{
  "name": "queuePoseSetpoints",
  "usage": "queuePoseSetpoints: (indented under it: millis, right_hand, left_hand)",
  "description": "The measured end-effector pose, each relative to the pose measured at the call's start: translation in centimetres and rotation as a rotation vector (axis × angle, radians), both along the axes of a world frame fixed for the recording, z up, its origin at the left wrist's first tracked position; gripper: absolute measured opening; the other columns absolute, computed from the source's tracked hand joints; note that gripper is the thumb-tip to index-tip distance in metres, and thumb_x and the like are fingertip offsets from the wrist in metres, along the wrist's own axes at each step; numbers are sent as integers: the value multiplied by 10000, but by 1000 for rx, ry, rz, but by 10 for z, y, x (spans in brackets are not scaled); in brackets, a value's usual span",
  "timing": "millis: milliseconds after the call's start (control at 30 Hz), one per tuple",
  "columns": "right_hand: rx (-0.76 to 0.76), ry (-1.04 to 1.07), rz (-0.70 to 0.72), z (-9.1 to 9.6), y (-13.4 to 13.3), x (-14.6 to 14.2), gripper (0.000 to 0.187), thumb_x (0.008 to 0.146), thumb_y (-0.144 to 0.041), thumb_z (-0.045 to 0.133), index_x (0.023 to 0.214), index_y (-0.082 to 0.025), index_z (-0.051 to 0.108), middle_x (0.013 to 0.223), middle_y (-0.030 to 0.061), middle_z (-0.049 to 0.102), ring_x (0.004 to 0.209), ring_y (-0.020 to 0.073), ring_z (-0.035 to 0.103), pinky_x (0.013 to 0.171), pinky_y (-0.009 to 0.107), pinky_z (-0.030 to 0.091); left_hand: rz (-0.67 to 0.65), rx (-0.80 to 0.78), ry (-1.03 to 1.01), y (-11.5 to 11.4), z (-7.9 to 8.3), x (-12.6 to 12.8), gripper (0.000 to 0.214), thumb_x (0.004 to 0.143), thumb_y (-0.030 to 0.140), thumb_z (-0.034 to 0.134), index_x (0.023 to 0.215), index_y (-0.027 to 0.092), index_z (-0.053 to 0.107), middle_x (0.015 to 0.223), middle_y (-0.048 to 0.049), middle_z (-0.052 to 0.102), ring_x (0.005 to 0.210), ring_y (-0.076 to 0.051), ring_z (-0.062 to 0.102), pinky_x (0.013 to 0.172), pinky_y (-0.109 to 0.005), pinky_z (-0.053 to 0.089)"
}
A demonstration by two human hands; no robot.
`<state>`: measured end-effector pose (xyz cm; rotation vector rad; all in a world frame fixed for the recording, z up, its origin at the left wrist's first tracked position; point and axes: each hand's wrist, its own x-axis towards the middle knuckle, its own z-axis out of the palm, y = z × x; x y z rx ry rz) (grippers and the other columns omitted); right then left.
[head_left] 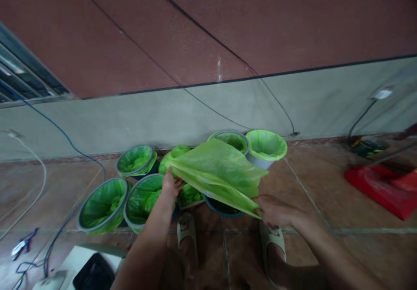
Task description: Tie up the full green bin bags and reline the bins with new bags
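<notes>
1. Above the dark round bin with a blue rim (pixel 224 210), the translucent light-green plastic bag (pixel 221 164) hangs stretched between both hands.
2. At its ends, the left hand (pixel 170 185) pinches one corner near the thumb, and the right hand (pixel 272 211) nips the opposite corner; exact finger placement is partly hidden.
3. Its film looks light, thin and soft, probably a little slippery and easy to tear; the edge corners seem the best places to hold.
4. Its long axis slants from the left hand down to the right hand, nearer the wearer, while loose film fans toward the pale grey lower wall (pixel 137 120).
</notes>
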<state>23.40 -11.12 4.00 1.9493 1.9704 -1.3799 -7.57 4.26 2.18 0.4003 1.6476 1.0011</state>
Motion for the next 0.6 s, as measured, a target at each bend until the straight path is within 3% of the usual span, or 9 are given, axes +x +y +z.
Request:
queuePoseSetpoints:
  millis: [133,267,400,533,600]
  right_hand:
    - [-27,73,31,5,3,-16,254,894,-275,405,769,-159,594,602,34,630,491,121,562,460,196,354]
    - [119,-9,130,-6,-1,-32,433,954,-375,331,685,-161,594,640,70,649,569,151,597,533,228,397]
    - [283,-113,286,-15,-8,-54,519,981,-414,268,722,-162,641,735,110,685,700,209,654,648,283,453]
    - [421,-186,151,-17,-8,-70,634,1003,-430,146,807,-155,682,802,138,711,836,245,677,798,341,479]
    - [431,-188,94,-18,-9,-73,598,998,-417,191,805,-165,698,804,134,720,835,244,681,804,340,484]
  left_hand:
    - [-139,-163,-262,-25,-5,32,680,823,670,478,1267,158,543,1110,-182,657,1017,-315,652,902,-488,495]
    - [-266,-95,-408,-36,-3,59,591,823,660,495,1134,177,633,988,-111,704,962,-287,662,917,-467,498]
    - [-351,-24,-558,-36,-6,72,442,885,525,497,1003,139,676,888,-95,727,899,-248,684,889,-377,525]
    - [-257,-51,-476,-36,-16,76,303,931,369,462,908,139,659,765,-70,716,765,-214,695,812,-344,550]
    - [-190,-35,-428,-35,-16,77,265,944,297,432,884,147,642,729,-53,705,712,-189,691,779,-326,557]
